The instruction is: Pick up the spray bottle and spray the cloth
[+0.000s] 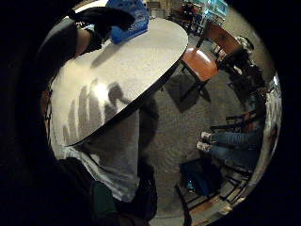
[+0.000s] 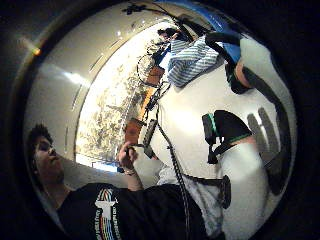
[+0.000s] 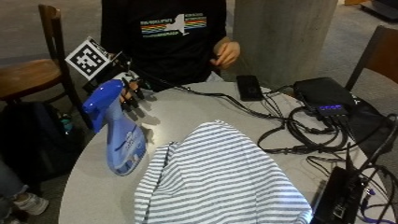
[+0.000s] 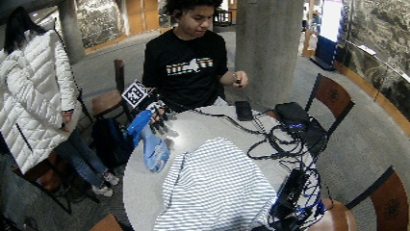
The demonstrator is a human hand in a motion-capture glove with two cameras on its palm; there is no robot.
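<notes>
A translucent blue plastic bottle (image 3: 120,135) stands on the round table (image 3: 187,116) beside a rumpled striped cloth (image 3: 217,182), while the gloved right hand (image 3: 131,93) hovers just behind its nozzle, fingers spread, holding nothing.

Hidden and cut-off parts around the spray bottle

In the outside view the gloved right hand (image 3: 129,91) sits behind the spray bottle (image 3: 118,133), so its palm is hidden; whether its straight fingers touch the bottle's head cannot be told. The striped cloth (image 3: 217,182), just beside the bottle, runs off the lower picture edge. The bottle's label print is too small to read. In the little finger side palm view only a corner of the bottle shows. The table (image 3: 187,112) is also cut off beyond the cloth.
</notes>
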